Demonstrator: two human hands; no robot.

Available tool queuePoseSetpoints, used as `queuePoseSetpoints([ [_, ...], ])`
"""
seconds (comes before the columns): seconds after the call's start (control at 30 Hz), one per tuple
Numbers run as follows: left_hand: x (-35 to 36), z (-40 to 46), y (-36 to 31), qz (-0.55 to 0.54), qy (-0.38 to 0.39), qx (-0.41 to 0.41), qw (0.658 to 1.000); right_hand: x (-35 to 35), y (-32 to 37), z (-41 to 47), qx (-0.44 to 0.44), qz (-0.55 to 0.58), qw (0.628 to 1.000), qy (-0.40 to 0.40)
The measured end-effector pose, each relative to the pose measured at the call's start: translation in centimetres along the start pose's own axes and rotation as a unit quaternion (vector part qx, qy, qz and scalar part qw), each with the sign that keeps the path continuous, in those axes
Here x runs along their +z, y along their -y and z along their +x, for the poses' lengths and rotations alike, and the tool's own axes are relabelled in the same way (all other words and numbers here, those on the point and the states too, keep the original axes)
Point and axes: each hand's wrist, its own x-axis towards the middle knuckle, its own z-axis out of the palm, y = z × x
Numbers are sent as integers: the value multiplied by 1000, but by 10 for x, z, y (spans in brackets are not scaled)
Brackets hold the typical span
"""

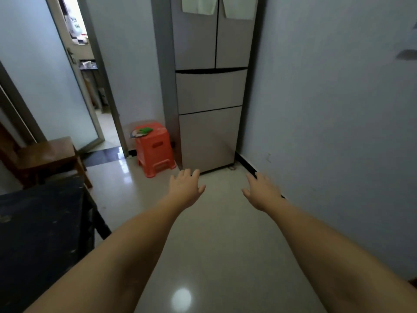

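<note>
Refrigerator (pixel 209 91) is seen in the head view at the far end of the passage. It is pushed into the corner, so that its right side is just beside the white wall (pixel 327 109); placed like this, it is kept out of the doorway (pixel 99 105) on the left. All its doors and drawers are closed. Two pale cloths (pixel 198 5) are hung over the top of the upper doors, probably so that they are at hand.

Both arms are stretched forward toward the refrigerator. The left hand (pixel 185 188) and the right hand (pixel 262 192) are held palm down above the shiny floor (pixel 214 233), with fingers spread and relaxed. Nothing is gripped by either hand, and the refrigerator is not yet touched. The hands are held apart, which may be judged as preparation for reaching a door or a drawer.

A red stool (pixel 155 150) is set just beside the refrigerator's left side. Something green and flat is laid on it; what it is cannot be told, as the view is blurred there. A wooden chair (pixel 47 154) and a dark table (pixel 40 233) are kept along the left, well apart from the hands.
</note>
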Motion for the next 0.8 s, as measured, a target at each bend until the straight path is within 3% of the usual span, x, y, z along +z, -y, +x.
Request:
queuePoseSetpoints([
  [0.43,26,228,50,-11,25,-67,997,3,27,267,-83,11,996,33],
  [0.8,4,452,87,-1,26,-20,999,-40,60,481,-66,26,997,14],
])
